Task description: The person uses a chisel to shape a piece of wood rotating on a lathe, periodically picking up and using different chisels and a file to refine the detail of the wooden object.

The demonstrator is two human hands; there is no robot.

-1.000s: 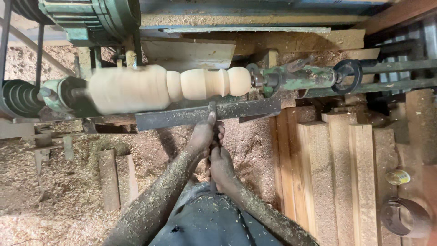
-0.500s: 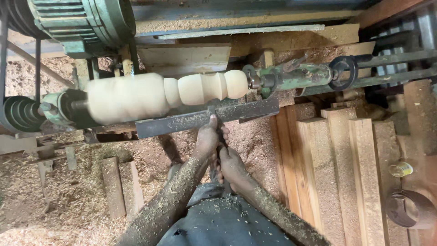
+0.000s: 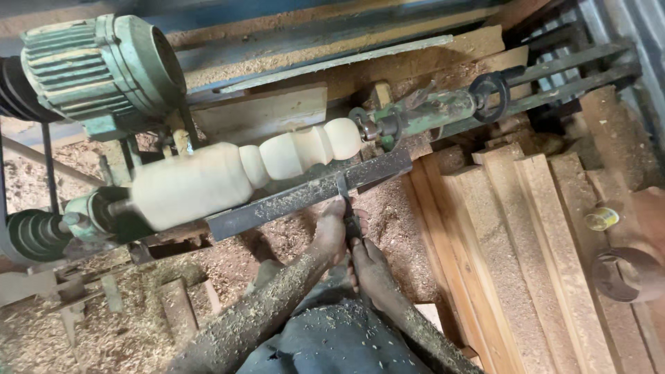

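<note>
1. The left hand [image 3: 331, 237] has its fingers wrapped around a narrow dark turning chisel [image 3: 348, 208], just below the tool rest.
2. The right hand [image 3: 370, 266] grips the same chisel lower down, fingers closed around its handle, touching the left hand. Both forearms are coated in sawdust.
3. The chisel's tip lies across a long dark metal tool rest [image 3: 308, 194], which runs at a slant just in front of the workpiece.
4. The workpiece is a pale wooden spindle [image 3: 242, 170] mounted on a lathe: thick and plain at its left end, shaped into rounded beads toward the right.
5. A green tailstock [image 3: 422, 114] with a black handwheel [image 3: 489, 93] holds the spindle's right end. Stepped pulleys [image 3: 34, 235] sit at the left end.
6. A green ribbed electric motor [image 3: 90, 66] stands above and left of the spindle.
7. To the right, rough wooden planks [image 3: 526, 242] lie side by side, dusted with sawdust. A small yellowish tin [image 3: 601, 219] lies on them; its contents cannot be seen. A round dark metal part [image 3: 627, 273] sits just below it.
8. Sawdust [image 3: 104, 332] covers the floor under the lathe.
</note>
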